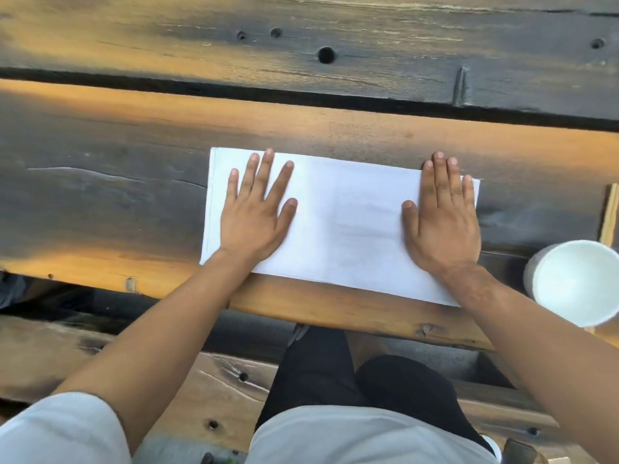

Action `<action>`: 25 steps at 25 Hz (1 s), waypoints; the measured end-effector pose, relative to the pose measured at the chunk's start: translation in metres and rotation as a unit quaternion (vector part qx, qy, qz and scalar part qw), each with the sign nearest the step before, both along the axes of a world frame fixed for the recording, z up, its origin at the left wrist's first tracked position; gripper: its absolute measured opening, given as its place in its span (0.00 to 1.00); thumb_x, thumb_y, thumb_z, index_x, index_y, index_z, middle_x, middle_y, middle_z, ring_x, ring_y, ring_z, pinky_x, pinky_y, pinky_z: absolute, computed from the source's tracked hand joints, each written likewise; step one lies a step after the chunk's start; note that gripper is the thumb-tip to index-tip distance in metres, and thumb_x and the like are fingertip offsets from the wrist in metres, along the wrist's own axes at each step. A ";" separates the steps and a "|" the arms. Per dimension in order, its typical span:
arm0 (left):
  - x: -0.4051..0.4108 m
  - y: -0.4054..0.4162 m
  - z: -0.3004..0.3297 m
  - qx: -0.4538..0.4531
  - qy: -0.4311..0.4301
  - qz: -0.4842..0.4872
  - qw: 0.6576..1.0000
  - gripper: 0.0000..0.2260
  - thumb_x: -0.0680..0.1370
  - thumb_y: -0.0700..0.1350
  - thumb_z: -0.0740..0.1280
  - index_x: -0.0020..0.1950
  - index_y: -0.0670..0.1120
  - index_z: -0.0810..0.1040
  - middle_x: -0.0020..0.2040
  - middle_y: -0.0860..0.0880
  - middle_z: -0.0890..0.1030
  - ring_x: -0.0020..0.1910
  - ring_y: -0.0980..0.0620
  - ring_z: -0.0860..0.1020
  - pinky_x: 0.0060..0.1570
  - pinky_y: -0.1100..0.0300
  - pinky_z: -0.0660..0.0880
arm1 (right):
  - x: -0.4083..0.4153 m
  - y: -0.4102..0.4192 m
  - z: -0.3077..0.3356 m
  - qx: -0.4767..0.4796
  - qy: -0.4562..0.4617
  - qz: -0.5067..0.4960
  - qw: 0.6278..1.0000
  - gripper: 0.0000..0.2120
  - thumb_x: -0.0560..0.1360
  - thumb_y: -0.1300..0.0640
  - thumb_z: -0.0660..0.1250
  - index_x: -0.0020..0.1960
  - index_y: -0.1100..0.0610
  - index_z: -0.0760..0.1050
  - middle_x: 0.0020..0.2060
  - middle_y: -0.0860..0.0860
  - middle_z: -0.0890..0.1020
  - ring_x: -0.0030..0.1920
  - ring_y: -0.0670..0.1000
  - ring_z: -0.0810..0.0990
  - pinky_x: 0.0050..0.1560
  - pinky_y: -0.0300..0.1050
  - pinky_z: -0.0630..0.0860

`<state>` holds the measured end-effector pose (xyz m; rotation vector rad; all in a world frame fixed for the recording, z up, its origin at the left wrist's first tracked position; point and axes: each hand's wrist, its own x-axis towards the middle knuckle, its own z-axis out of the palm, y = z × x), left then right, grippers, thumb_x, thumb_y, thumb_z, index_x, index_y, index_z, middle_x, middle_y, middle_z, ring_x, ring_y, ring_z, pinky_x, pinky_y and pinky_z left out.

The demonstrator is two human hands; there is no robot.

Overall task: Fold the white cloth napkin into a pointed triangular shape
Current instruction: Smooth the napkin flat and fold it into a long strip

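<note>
At six o'clock on the plank table (pixel 100 202), I see the white napkin (pixel 345 222) lying as a flat rectangle, left hand (pixel 256 216) and right hand (pixel 443 226) pressing it, fingers straight. Probably doubled; uneven pressure could skew the layers before the diagonal fold.

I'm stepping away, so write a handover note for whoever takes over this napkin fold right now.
Left hand: flat, fingers spread, pressing the left part of the napkin.
Right hand: flat, fingers together, pressing the right end.
Napkin: a long white rectangle lying flat near the front edge of the wooden table. A white cup stands just right of it.
Done: napkin lies as a smooth rectangle.
Left: no diagonal fold shows yet; the corners probably need to come in to form the point.
</note>
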<state>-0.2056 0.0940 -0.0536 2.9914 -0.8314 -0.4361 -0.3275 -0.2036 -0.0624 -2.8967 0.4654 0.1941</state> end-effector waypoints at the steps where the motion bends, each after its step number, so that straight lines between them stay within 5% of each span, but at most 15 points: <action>1: 0.007 0.020 0.002 0.002 0.001 0.001 1.000 0.28 0.86 0.61 0.45 0.85 0.54 0.47 0.85 0.47 0.45 0.84 0.46 0.44 0.81 0.42 0.46 | 0.000 -0.002 0.000 0.000 0.003 0.001 1.000 0.32 0.83 0.47 0.47 0.82 0.62 0.47 0.82 0.57 0.49 0.82 0.56 0.44 0.81 0.58 0.45; 6: 0.024 0.058 0.014 0.051 0.011 0.010 0.999 0.30 0.85 0.63 0.41 0.85 0.52 0.42 0.85 0.48 0.42 0.84 0.49 0.42 0.81 0.40 0.43 | -0.001 0.000 0.004 -0.009 0.014 -0.003 1.000 0.33 0.83 0.47 0.46 0.82 0.61 0.46 0.82 0.57 0.48 0.82 0.56 0.43 0.81 0.58 0.45; 10: 0.003 0.012 0.021 -0.036 -0.037 0.083 0.995 0.28 0.85 0.56 0.51 0.80 0.40 0.63 0.81 0.38 0.61 0.82 0.39 0.57 0.80 0.37 0.46 | -0.001 0.000 0.004 -0.008 0.009 0.001 1.000 0.33 0.82 0.46 0.47 0.82 0.62 0.47 0.82 0.57 0.49 0.82 0.56 0.44 0.81 0.58 0.45; 15: -0.069 -0.131 0.011 -0.163 0.008 -0.127 0.978 0.26 0.84 0.48 0.55 0.80 0.37 0.64 0.81 0.38 0.61 0.82 0.39 0.57 0.80 0.38 0.52 | -0.005 -0.006 0.001 0.003 -0.019 0.003 1.000 0.31 0.84 0.49 0.49 0.82 0.63 0.50 0.82 0.58 0.52 0.82 0.58 0.48 0.81 0.59 0.48; 19: -0.082 -0.181 -0.006 -0.212 0.023 -0.110 0.971 0.25 0.81 0.41 0.54 0.79 0.36 0.66 0.80 0.38 0.65 0.81 0.39 0.60 0.80 0.41 0.55 | -0.009 -0.012 0.002 0.048 -0.074 -0.009 0.996 0.27 0.85 0.55 0.51 0.80 0.65 0.52 0.81 0.61 0.54 0.81 0.58 0.51 0.81 0.58 0.47; 25: -0.074 -0.175 -0.007 -0.085 -0.017 -0.136 0.987 0.27 0.85 0.53 0.51 0.83 0.45 0.59 0.84 0.43 0.57 0.83 0.42 0.53 0.80 0.38 0.50 | -0.025 -0.012 0.003 0.021 -0.008 -0.037 0.999 0.31 0.84 0.50 0.51 0.82 0.64 0.48 0.82 0.59 0.49 0.82 0.57 0.45 0.81 0.54 0.43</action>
